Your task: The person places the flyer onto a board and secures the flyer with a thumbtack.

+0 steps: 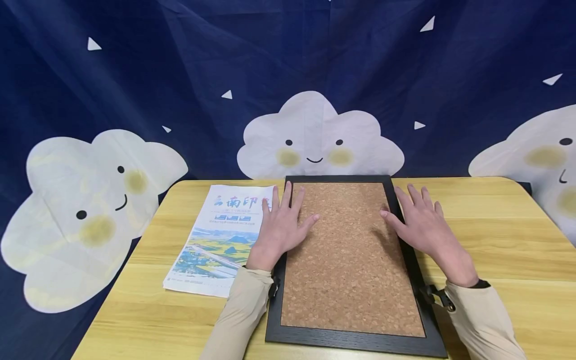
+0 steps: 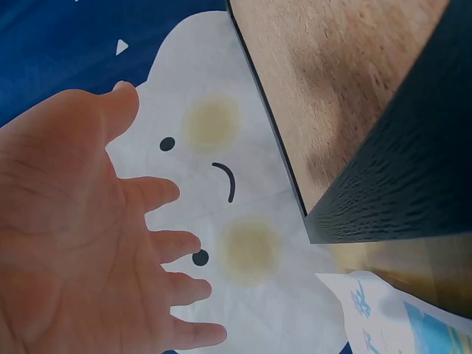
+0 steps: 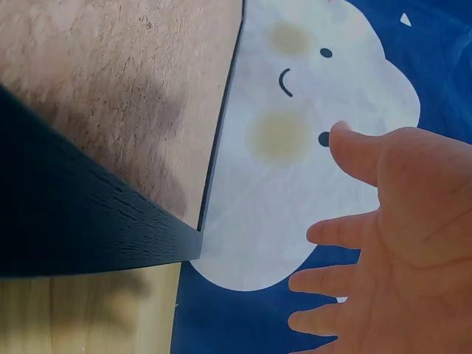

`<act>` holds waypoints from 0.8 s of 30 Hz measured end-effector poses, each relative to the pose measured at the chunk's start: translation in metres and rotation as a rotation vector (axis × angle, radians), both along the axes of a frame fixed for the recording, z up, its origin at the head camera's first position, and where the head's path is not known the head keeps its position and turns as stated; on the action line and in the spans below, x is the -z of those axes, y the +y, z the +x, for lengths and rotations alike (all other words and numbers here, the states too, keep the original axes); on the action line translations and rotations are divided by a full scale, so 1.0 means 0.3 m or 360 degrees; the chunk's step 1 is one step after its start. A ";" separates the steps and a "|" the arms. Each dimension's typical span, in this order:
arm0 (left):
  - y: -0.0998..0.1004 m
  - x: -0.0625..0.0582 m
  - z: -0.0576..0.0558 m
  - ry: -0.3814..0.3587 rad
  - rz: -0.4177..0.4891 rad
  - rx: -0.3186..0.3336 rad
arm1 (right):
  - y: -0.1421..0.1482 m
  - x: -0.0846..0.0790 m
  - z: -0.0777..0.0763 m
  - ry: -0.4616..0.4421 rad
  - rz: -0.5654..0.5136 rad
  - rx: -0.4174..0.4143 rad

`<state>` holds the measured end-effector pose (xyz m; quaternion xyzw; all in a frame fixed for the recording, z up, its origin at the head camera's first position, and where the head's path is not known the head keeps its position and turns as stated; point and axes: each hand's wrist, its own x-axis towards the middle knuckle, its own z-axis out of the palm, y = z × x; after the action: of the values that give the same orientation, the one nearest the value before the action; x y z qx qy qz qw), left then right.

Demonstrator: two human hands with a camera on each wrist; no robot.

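A cork board in a black frame (image 1: 348, 250) lies flat on the wooden table, its long sides running away from me. Over its left edge my left hand (image 1: 281, 225) hovers with fingers spread, palm down, holding nothing. My right hand (image 1: 425, 225) is spread the same way over the right edge, its thumb above the cork. Both wrist views show the bare palms, the left hand (image 2: 81, 228) and the right hand (image 3: 420, 228), apart from the board's frame. Left of the board lies a printed paper stack (image 1: 220, 235) with a landscape picture, partly covered by the left hand and forearm.
The light wooden table (image 1: 495, 240) extends to both sides of the board. Behind its far edge hangs a dark blue curtain (image 1: 360, 50) with smiling white clouds. Beige sleeves and dark wrist straps show on both forearms.
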<state>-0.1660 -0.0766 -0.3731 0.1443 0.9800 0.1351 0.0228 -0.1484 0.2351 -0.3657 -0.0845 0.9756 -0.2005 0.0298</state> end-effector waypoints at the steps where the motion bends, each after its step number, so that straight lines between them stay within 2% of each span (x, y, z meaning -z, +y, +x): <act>1: 0.000 0.001 0.000 0.0002 -0.0001 0.0000 | 0.001 0.000 0.000 -0.0002 0.0001 0.0001; 8: 0.001 0.004 -0.002 -0.0004 0.0023 0.0004 | 0.008 -0.001 0.004 -0.0028 -0.0025 -0.0036; 17: -0.007 0.004 0.007 -0.0083 0.0065 -0.0003 | 0.028 0.008 0.001 -0.0231 -0.0183 -0.0176; 21: -0.031 -0.002 0.018 -0.0035 0.0083 0.0002 | 0.040 0.022 -0.004 -0.0356 -0.0271 -0.0235; 24: -0.058 -0.005 0.025 0.0071 -0.0002 0.0012 | 0.048 0.034 -0.012 -0.0414 -0.0326 -0.0277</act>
<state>-0.1584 -0.0940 -0.3714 0.1511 0.9798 0.1312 0.0015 -0.1520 0.2494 -0.3759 -0.1446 0.9270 -0.3047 0.1642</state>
